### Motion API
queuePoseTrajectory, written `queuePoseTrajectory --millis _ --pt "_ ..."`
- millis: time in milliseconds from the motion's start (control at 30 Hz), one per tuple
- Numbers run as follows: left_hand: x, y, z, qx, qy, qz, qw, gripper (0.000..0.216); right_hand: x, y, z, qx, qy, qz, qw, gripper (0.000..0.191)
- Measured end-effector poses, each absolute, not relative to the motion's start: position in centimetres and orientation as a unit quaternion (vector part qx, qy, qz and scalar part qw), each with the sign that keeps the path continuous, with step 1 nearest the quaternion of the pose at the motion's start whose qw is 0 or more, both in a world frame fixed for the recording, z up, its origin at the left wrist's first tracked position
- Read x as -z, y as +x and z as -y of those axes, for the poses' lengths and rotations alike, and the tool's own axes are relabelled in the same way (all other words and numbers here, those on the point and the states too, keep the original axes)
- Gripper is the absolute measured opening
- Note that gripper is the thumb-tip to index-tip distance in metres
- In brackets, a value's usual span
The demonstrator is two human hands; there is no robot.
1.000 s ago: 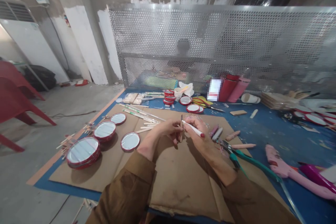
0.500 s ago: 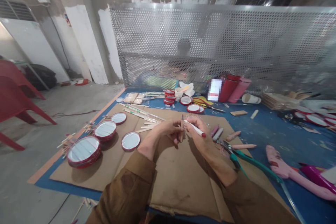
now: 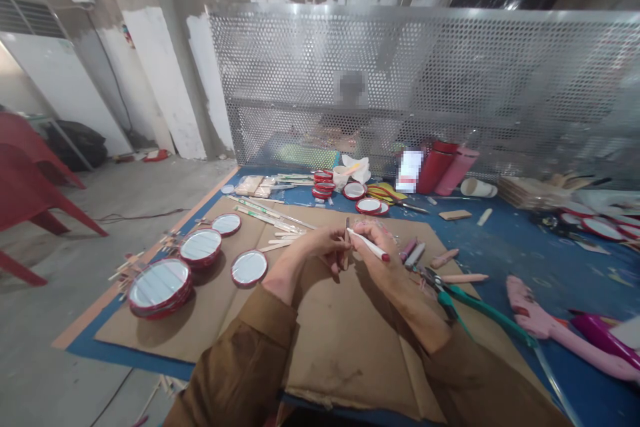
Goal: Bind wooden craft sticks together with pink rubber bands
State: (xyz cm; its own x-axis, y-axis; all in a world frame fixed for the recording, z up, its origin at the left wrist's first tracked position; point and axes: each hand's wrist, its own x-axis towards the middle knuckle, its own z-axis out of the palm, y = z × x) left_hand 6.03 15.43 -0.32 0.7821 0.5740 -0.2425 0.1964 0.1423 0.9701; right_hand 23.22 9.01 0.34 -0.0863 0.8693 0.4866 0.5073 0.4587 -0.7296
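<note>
My left hand (image 3: 325, 247) is closed around a small flat wooden stick (image 3: 347, 225), held upright above the cardboard sheet (image 3: 345, 347). In my right hand (image 3: 383, 260) is a white marker (image 3: 366, 242) with a red end, gripped like a pen. Its tip meets or nearly meets the stick; I cannot tell which. To the left lie a single round red-rimmed disc (image 3: 249, 268) and stacks of similar discs, the largest stack (image 3: 160, 287) nearest me. Several pale wooden sticks (image 3: 280, 241) rest just beyond my left wrist.
Green-handled pliers (image 3: 450, 300) and some crayon-like sticks (image 3: 414, 255) lie right of my right hand. A pink glue gun (image 3: 530, 310) is farther right. Red and pink bottles (image 3: 437, 167), a lit phone (image 3: 409, 170) and a paper cup (image 3: 479, 188) line the back, before a perforated metal panel (image 3: 300, 67).
The marker in my right hand has shifted slightly left, its tip now closer to the wooden stick. My left hand holds nearly the same pose.
</note>
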Motion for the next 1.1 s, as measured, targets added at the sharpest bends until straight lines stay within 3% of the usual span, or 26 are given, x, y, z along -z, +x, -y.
queuePoseTrajectory --millis 1100 --pt "0.16 6.02 -15.24 -0.136 0.646 -0.309 0.684 0.022 -0.1 23.35 -9.18 -0.188 -0.477 0.704 0.491 0.013"
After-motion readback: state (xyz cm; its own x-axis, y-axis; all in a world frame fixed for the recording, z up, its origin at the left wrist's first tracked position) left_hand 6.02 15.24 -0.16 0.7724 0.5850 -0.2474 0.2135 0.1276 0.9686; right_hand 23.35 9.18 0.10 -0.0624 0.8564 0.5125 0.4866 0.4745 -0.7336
